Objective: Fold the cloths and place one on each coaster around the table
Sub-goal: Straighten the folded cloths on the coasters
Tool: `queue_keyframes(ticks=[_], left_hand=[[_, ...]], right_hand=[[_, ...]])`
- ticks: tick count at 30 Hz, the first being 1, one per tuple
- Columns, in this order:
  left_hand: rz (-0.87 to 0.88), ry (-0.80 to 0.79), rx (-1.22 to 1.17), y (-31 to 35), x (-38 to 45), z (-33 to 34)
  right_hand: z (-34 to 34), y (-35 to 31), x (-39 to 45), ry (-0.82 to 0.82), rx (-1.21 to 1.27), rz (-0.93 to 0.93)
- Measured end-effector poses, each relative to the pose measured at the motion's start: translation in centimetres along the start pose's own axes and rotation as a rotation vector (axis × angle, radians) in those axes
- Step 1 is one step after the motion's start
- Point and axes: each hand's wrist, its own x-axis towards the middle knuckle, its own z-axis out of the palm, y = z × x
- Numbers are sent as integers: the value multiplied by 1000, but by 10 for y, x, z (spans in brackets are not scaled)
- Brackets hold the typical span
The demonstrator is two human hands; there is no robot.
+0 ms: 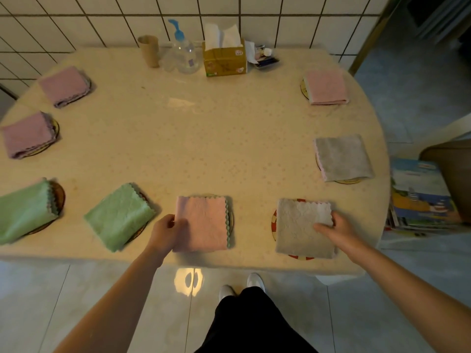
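Several folded cloths lie on coasters around the cream table point(193, 138). At the near edge, my left hand point(167, 231) grips the left side of a folded pink cloth point(204, 222) that covers most of its coaster. My right hand point(334, 229) rests on the right part of a folded grey cloth point(300, 228), thumb on top, over a red-and-white coaster point(274, 225). Two green cloths point(119, 216) point(24, 212) sit to the left, two purple ones point(26, 135) point(65, 85) farther back, a grey one point(342, 157) and a pink one point(326, 86) on the right.
At the table's back stand a cardboard tube point(149, 50), a clear pump bottle point(184, 53), a tissue box point(224, 59) and small items point(265, 59). A stack of books point(420, 197) lies at the right, beside a brown seat point(453, 171). My legs and shoes point(242, 289) are below the table edge.
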Motion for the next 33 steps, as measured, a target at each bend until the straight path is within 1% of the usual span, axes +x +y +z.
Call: queue_keyframes(ticks=[2,4,7,9,10,11,14,16,18,22,24,27,30,33], left_hand=[[29,67,120,0,-1,0],[66,135,183,3,-5,-1],[55,208,195,3,-8,-4],[35,224,201,-1,-11,-9],[37,231,192,-3,-12,-14],[50,237,180,-5,-13,-18],[103,286,168,-9,-14,-35],[119,319,133,-13,-13,-54],[127,345,78,-20,-9,-76],[137,385,40,-46,5,-130],[127,386,17,-59,12,-156],[69,417,-45,-96,26,-217],[-10,455,-86,-130,43,-270],[-81,443,-110,-157,63,-318]], right_hand=[[4,6,2,95,-165,-112],[6,10,4,187,-283,-175],[6,15,5,300,-529,-229],[4,9,0,370,-723,-301],[7,1,-3,378,-787,-349],[11,-11,-7,361,-810,-390],[42,-53,-19,236,-798,-543],[78,-84,-27,137,-760,-640],[122,-111,-35,30,-690,-694],[213,-150,-41,-63,-631,-780],[248,-163,-45,-91,-606,-782],[308,-188,-51,-107,-663,-772],[355,-211,-47,-142,-685,-636],[391,-231,-48,-155,-741,-537]])
